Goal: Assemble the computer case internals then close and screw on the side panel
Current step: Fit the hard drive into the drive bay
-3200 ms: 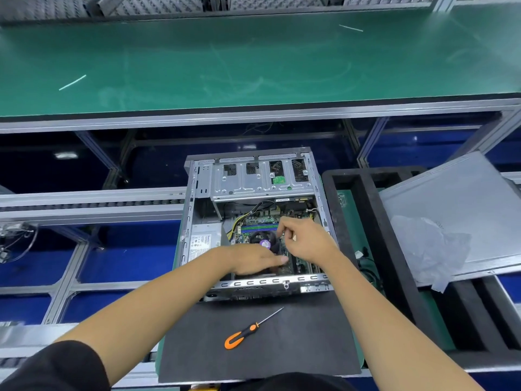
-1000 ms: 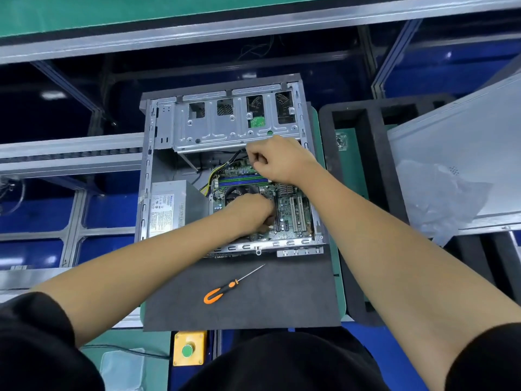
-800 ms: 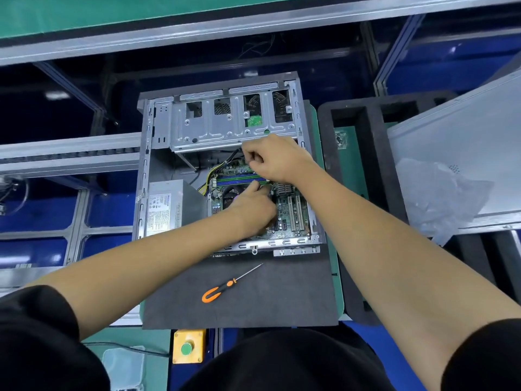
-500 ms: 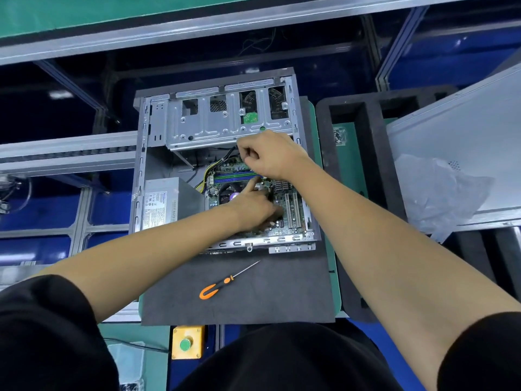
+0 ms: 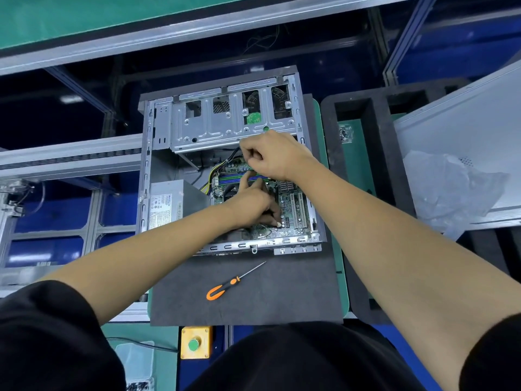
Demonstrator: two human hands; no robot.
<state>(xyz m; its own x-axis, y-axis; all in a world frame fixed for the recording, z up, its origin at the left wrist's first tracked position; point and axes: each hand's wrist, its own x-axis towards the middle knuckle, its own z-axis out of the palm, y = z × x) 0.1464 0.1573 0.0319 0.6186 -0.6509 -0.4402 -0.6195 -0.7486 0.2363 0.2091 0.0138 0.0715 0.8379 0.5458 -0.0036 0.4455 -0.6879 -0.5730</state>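
**Both hands shift onto the memory slots**

Moved up from the cooler, the left hand (image 5: 253, 201) now stretches its index finger onto the memory slots (image 5: 234, 177), other fingers splayed on the motherboard (image 5: 293, 210). Just beyond it, the right hand (image 5: 270, 158) has crept towards the drive cage (image 5: 231, 119), fingers curled and pinching something small, perhaps a memory module's far end; the knuckles hide it. Likely a module is being seated, so the internals remain unfinished. The open computer case (image 5: 145, 176) lies under both hands. Nearer than the hands lies the orange-handled screwdriver (image 5: 225, 286); well right of them, the side panel (image 5: 462, 131) is partly cut off.
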